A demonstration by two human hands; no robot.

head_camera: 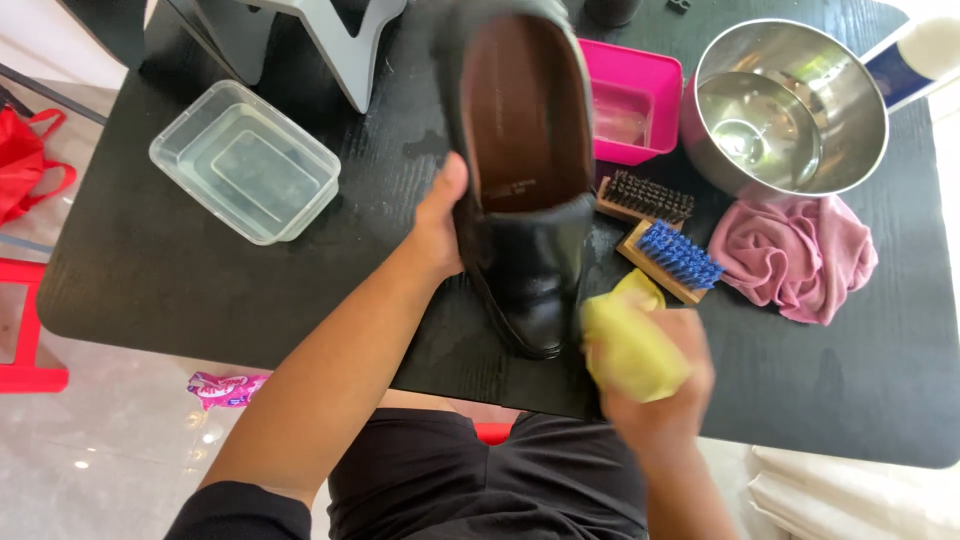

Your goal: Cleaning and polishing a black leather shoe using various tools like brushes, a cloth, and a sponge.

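Note:
My left hand (440, 215) grips the side of a black leather shoe (528, 250), holding it above the black table (150, 260) with its brown insole facing me and its toe pointing toward me. The toe looks wet and shiny. My right hand (665, 385) is closed on a yellow cloth (628, 345), which sits just right of the shoe's toe; the hand is blurred.
A clear plastic tub (245, 160) stands at the left. A pink tub (630, 100), a steel bowl (790, 105), a black-bristled brush (645, 197), a blue-bristled brush (675, 258) and a pink cloth (795, 255) lie at the right. A grey stand (320, 35) is behind.

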